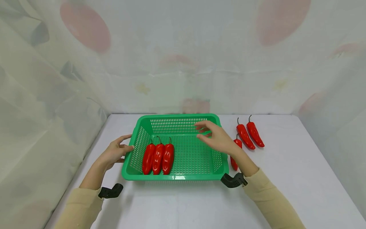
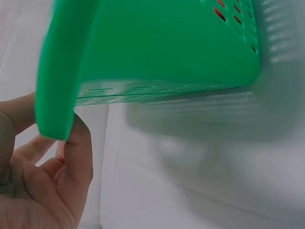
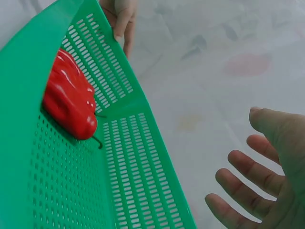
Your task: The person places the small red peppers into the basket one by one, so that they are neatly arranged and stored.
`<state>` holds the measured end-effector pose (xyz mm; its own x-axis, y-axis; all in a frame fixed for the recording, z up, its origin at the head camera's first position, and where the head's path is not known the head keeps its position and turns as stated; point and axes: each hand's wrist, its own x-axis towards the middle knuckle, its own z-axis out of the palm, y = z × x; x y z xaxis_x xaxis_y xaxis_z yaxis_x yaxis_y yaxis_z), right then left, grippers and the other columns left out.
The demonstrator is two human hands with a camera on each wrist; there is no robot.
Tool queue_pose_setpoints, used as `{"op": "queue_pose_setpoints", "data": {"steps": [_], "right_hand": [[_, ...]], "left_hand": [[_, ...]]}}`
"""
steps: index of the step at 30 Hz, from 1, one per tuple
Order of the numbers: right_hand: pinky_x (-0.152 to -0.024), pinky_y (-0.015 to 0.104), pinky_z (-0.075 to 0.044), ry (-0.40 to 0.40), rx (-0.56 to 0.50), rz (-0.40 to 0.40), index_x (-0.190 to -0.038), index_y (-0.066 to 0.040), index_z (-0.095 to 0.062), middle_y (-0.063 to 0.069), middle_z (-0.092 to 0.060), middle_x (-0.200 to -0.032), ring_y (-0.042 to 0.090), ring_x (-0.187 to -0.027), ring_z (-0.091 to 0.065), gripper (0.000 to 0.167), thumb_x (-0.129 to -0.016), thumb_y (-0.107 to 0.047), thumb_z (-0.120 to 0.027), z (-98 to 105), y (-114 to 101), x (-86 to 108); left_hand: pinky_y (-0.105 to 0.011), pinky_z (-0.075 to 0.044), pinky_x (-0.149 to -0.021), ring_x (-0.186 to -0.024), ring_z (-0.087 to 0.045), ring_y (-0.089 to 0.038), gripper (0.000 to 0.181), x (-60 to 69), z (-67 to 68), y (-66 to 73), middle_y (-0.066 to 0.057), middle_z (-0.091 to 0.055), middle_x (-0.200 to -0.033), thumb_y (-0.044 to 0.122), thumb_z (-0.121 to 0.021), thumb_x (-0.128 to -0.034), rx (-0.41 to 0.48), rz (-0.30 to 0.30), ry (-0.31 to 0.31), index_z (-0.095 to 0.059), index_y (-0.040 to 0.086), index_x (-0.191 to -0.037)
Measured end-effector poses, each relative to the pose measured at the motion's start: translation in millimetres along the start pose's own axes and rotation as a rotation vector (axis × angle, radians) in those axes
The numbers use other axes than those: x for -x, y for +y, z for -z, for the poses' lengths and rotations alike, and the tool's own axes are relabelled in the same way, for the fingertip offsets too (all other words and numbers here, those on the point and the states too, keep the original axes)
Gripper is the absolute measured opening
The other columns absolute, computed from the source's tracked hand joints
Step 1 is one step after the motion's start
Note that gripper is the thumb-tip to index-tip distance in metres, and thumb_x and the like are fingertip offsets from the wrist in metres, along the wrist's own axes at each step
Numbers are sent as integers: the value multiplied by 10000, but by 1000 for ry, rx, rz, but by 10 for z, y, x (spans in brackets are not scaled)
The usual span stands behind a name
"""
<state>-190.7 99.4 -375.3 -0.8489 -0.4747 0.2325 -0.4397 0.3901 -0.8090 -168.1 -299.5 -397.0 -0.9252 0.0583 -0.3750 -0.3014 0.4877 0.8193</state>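
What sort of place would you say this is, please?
It looks like a makeshift recording booth, though I can't be certain: pale sheeting with faded reddish print surrounds a white table, and the person wears a black device at each wrist.

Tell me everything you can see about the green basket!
The green basket is rectangular, looks plastic, with slotted walls, a holey floor and smooth rim. It's open side up on the white table; three red peppers lie in its left half. The left hand grips its left rim; the right hand is apart from it.
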Motion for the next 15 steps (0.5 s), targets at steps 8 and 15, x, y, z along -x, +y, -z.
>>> {"op": "queue_pose_setpoints", "data": {"steps": [8, 15], "right_hand": [[-861, 406, -502, 132, 1, -30, -1281, -152, -483, 40, -556, -1210, 264, -1073, -554, 429, -877, -145, -627, 112, 194, 207], [-876, 493, -477, 271, 9, -66, -1284, -33, -472, 166, -541, -1225, 340, -1095, -539, 421, -882, -50, -594, 228, 118, 406]], "left_hand": [[-441, -533, -764, -844, -625, -213, 674, 6, 1, -3, -197, -558, -1086, 233, -554, -925, 4, -2, -1, -174, 193, -1480], [-434, -534, -761, -848, -621, -213, 680, 3, 5, -7, -193, -561, -1090, 244, -556, -924, 2, -1, -2, -168, 199, -1482]]}}
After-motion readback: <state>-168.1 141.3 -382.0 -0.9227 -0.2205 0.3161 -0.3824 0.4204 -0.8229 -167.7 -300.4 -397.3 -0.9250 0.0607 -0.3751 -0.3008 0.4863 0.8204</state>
